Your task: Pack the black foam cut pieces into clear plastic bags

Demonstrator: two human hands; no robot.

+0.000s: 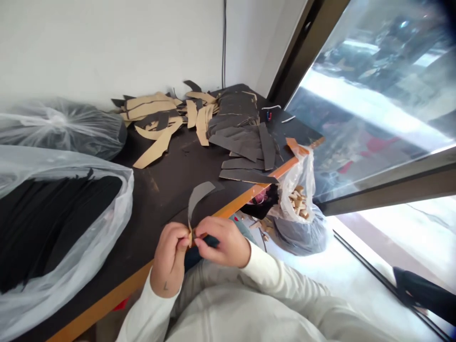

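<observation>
Between my hands at the table's front edge is a curved grey strip (198, 195) with a tan underside, its free end rising over the tabletop. My left hand (173, 251) pinches its lower end between thumb and fingers. Close beside it, my right hand (221, 241) is closed, thumb and forefinger pressed together at the same end of the strip. Whatever small piece lies between the right fingertips is too hidden to name. Farther back, flat dark grey pieces (245, 142) lie fanned out, and tan-backed pieces (156, 147) lie to their left.
On the dark table (156, 199), a clear plastic bag (117, 228) of black pieces stands open at left, with a tied bag (71, 128) behind. A hanging plastic bag (301, 190) holds tan scraps at the right edge. A glass panel (374, 95) borders the right.
</observation>
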